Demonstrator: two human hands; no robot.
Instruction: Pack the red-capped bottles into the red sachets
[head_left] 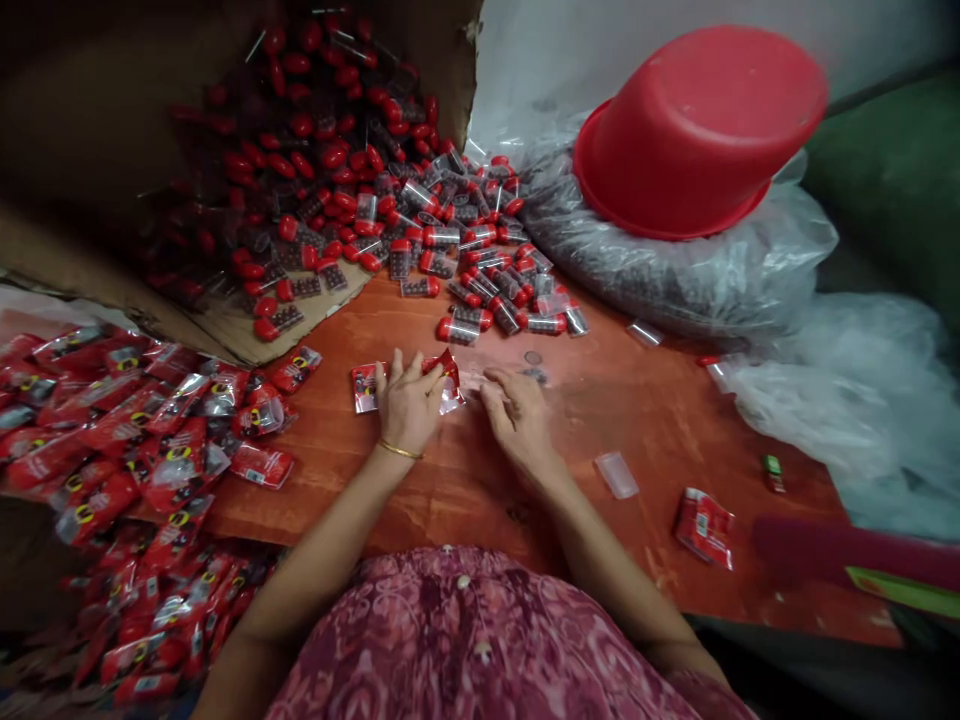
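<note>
My left hand (406,400) rests on the reddish table (600,420), fingers closed on a small red and clear packet (447,378). Another red packet (365,387) lies just left of that hand. My right hand (516,410) lies beside it with fingers curled down onto the table; what is under them is hidden. A heap of small clear tubes with red caps (465,255) spills from a tipped cardboard box (247,330) just beyond both hands.
A pile of filled red packets (135,440) covers the left side. A red plastic basin (697,130) sits tilted on a clear bag of dark items (675,270). A loose red packet (703,527), a clear tube (616,474) and a small green item (773,472) lie right.
</note>
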